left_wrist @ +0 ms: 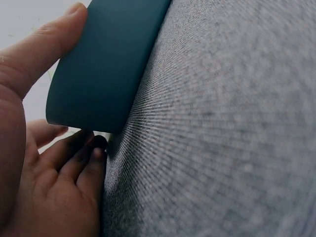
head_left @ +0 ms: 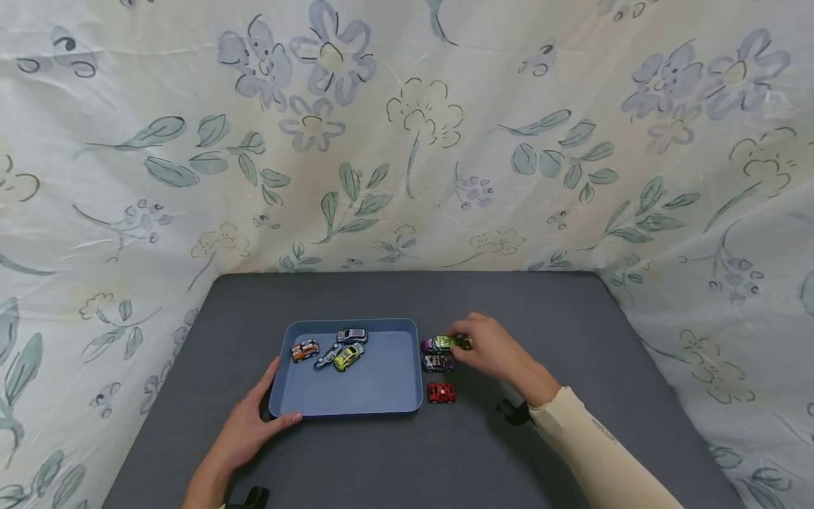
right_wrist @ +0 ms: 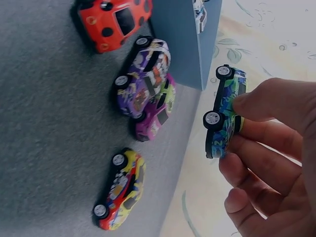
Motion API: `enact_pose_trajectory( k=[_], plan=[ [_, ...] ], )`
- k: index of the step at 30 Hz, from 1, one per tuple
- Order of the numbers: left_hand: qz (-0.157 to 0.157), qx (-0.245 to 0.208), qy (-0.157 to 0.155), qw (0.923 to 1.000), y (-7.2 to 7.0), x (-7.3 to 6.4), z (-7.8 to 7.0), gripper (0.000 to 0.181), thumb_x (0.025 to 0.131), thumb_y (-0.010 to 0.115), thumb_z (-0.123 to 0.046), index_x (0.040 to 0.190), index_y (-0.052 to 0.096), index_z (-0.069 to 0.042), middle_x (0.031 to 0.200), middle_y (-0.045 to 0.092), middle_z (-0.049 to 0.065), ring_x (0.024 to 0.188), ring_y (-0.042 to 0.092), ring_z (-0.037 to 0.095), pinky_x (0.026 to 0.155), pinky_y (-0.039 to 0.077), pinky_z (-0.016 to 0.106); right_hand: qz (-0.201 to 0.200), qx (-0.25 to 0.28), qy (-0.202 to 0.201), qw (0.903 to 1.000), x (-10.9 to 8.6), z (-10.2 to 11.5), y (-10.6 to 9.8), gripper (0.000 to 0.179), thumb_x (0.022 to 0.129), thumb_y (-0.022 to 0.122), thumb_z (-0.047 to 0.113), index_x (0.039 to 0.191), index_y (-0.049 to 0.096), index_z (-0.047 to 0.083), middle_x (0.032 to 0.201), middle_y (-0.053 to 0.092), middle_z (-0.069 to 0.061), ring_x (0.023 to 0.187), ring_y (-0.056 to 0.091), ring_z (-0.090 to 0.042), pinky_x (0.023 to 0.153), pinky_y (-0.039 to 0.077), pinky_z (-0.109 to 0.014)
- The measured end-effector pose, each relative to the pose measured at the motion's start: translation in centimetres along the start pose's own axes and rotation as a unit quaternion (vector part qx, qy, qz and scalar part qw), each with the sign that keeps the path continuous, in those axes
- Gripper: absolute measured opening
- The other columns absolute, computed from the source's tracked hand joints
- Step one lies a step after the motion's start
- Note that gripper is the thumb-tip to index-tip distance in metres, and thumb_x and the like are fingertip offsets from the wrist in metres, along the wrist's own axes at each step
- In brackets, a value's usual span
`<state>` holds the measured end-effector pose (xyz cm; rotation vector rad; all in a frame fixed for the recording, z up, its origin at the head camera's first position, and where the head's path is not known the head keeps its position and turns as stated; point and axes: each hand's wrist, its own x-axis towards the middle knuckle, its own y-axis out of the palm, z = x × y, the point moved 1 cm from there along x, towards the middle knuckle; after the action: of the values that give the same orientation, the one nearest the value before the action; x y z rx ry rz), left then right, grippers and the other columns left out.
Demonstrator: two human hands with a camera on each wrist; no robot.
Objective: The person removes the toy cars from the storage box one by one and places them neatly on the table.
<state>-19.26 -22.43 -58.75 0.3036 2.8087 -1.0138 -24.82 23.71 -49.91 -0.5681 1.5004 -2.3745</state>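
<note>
My right hand [head_left: 488, 346] pinches a blue-green toy car [right_wrist: 226, 111] between thumb and fingers, raised off the table just right of the tray. Beneath and beside it are a magenta-and-green toy car [head_left: 437, 344], a purple patterned toy car [head_left: 439, 363] and a red toy car with black spots [head_left: 441, 392]. A yellow-and-red toy car [right_wrist: 123, 190] shows in the right wrist view; the hand hides it from the head view. At the front left corner of the blue tray [head_left: 381, 396], my left hand [head_left: 244, 424] rests with thumb and fingers spread along two sides.
Inside the tray lie an orange toy car [head_left: 305, 350], a silver-grey one [head_left: 352, 336], a white-and-blue one [head_left: 327, 355] and a yellow one [head_left: 349, 356]. The grey table [head_left: 509, 297] backs onto a floral curtain [head_left: 445, 212], which also hangs at both sides.
</note>
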Motion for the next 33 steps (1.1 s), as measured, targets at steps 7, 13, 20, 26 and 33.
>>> enact_pose_trajectory(
  k=[7,13,20,26,33],
  plan=[
    [0.001,-0.001,0.002,1.0,-0.2,0.0,-0.3,0.123,0.09,0.087,-0.054,0.177,0.004,-0.025,0.175,0.017,0.031,0.157,0.021,0.058,0.119,0.027,0.075,-0.001,-0.01,-0.001,1.0,-0.9,-1.0,-0.1,0.018,0.094,0.082,0.012,0.112,0.082,0.012,0.104,0.073,0.001,0.092,0.065,-0.018,0.077,0.057,-0.041],
    [-0.004,-0.006,0.013,0.9999,-0.2,-0.3,-0.4,0.122,0.091,0.088,-0.051,0.177,0.007,-0.023,0.174,0.02,0.031,0.156,0.023,0.057,0.118,0.03,0.075,0.003,-0.016,0.004,0.9999,-1.5,-1.8,-0.3,0.018,0.094,0.082,0.012,0.112,0.082,0.014,0.103,0.073,0.003,0.093,0.066,-0.018,0.077,0.057,-0.041],
    [-0.003,-0.007,0.012,0.9999,-0.3,-0.2,-0.3,0.121,0.091,0.087,-0.052,0.177,0.007,-0.023,0.174,0.019,0.032,0.156,0.023,0.059,0.117,0.03,0.076,0.012,-0.018,0.019,0.9996,-2.0,-2.4,-0.5,0.018,0.095,0.082,0.011,0.113,0.082,0.013,0.102,0.071,0.002,0.087,0.063,-0.014,0.072,0.056,-0.035],
    [0.0,-0.007,0.007,0.9999,-0.3,-0.3,-0.2,0.122,0.09,0.088,-0.054,0.177,0.008,-0.024,0.175,0.019,0.029,0.157,0.023,0.056,0.119,0.028,0.074,0.034,-0.039,0.033,0.9981,-2.3,-2.6,-0.5,0.019,0.094,0.083,0.011,0.113,0.081,0.012,0.103,0.073,-0.001,0.091,0.065,-0.019,0.075,0.057,-0.039],
    [-0.002,-0.008,0.011,0.9999,-0.4,-0.3,-0.5,0.121,0.09,0.088,-0.052,0.177,0.009,-0.022,0.175,0.019,0.03,0.158,0.022,0.055,0.121,0.026,0.074,0.038,-0.042,0.039,0.9976,-2.6,-2.8,-0.4,0.019,0.093,0.084,0.011,0.112,0.081,0.013,0.104,0.073,0.0,0.095,0.067,-0.022,0.079,0.058,-0.044]
  ],
)
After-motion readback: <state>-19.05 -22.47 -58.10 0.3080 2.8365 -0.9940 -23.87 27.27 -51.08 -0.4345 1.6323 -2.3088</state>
